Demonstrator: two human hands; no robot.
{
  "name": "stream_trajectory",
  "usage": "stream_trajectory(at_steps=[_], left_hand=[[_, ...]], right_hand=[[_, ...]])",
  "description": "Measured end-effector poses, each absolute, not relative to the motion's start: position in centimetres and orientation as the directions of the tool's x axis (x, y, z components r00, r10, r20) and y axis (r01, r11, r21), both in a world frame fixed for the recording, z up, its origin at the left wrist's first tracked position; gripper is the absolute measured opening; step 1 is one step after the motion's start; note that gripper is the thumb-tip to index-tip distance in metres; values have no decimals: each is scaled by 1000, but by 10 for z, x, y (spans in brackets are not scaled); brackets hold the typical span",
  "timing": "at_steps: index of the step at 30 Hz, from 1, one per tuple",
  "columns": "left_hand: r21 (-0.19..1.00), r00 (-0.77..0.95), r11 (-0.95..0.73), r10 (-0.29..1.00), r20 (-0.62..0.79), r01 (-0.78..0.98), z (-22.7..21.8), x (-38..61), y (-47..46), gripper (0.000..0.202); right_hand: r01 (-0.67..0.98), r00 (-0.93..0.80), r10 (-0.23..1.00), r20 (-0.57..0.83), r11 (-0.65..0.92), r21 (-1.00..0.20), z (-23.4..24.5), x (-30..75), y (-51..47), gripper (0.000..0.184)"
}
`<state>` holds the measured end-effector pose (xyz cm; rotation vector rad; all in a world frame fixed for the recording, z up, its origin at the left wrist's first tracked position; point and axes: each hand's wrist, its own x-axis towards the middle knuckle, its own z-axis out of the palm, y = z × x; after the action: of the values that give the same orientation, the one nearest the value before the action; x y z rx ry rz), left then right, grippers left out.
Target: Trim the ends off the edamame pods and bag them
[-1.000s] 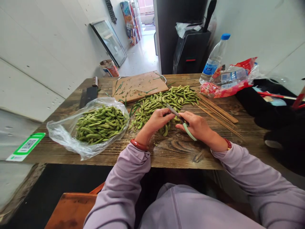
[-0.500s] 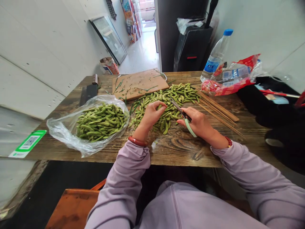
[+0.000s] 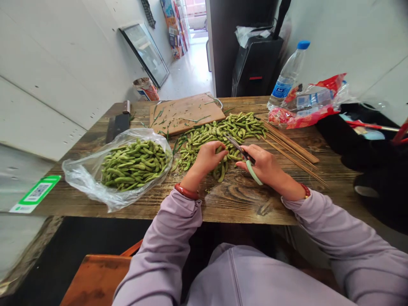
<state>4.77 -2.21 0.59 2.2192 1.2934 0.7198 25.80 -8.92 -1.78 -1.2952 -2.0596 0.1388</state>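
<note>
A loose pile of green bean pods lies across the middle of the wooden table. My left hand is closed at the near edge of that pile, its fingers pinched on a pod. My right hand grips pale-green-handled scissors, blades pointing up-left toward my left fingers. To the left, an open clear plastic bag holds a heap of more pods.
A wooden cutting board with green scraps lies at the back, a cleaver to its left. Bamboo skewers run diagonally on the right. A water bottle, a red-and-clear plastic bag and dark items sit at the right.
My left hand reached forward into the pile half a second ago and has come back to its near edge, fingers closed on a pod beside the scissor blades. The right hand barely moved.
</note>
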Motion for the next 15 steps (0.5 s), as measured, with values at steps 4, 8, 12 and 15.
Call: stream_trajectory(at_steps=[4, 8, 12, 15], left_hand=[[843, 307, -354, 921, 239, 406, 17, 46, -26, 14], [934, 323, -256, 931, 168, 250, 22, 48, -31, 21], [980, 348, -158, 931, 107, 119, 23, 50, -35, 25], [986, 359, -134, 929, 89, 104, 24, 51, -36, 24]], right_hand=[[755, -263, 836, 482, 489, -436, -16, 258, -89, 43], [755, -264, 845, 465, 481, -445, -16, 258, -89, 44], [750, -281, 856, 434, 478, -457, -15, 258, -89, 46], [737, -295, 855, 426, 488, -469, -14, 258, -89, 47]])
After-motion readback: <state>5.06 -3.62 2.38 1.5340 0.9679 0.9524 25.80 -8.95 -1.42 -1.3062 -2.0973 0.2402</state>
